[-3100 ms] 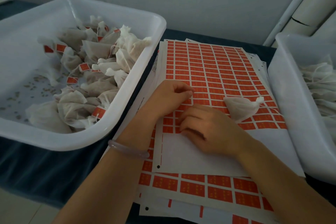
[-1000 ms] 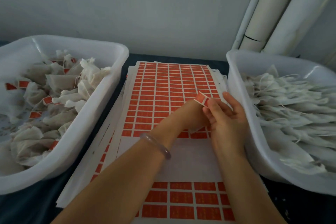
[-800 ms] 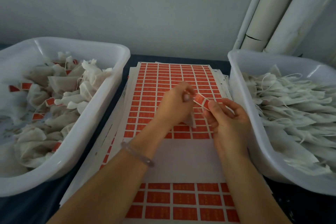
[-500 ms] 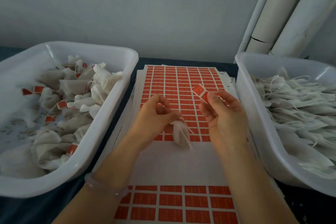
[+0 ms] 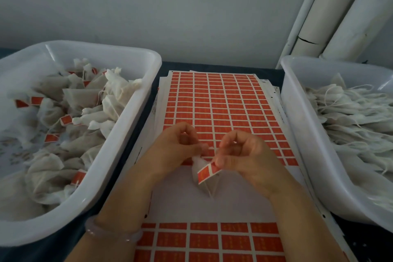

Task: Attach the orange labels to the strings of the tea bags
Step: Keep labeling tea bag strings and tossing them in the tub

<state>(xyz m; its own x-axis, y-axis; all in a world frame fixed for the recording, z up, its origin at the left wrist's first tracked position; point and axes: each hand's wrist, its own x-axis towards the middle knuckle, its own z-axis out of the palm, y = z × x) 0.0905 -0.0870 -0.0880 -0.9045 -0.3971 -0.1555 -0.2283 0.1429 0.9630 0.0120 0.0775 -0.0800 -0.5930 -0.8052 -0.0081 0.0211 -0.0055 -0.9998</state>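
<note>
My right hand (image 5: pixel 244 155) pinches one orange label (image 5: pixel 207 173) peeled off the sheet, tilted down to the left. My left hand (image 5: pixel 176 149) pinches the top of a white tea bag (image 5: pixel 202 183), apparently by its string. The bag hangs between the two hands over the bare white part of the label sheet (image 5: pixel 225 106). The label lies right against the bag's upper part. A sheet of orange labels fills the middle of the table.
A white tub (image 5: pixel 119 155) on the left holds several tea bags with orange labels on them. A white tub (image 5: pixel 302 134) on the right holds several tea bags with bare strings. More label sheets are stacked underneath. White pipes stand at the back right.
The hands rose from the sheet with a label and a tea bag. Since half a second ago they have come together, and the label has dropped down against the bag.
</note>
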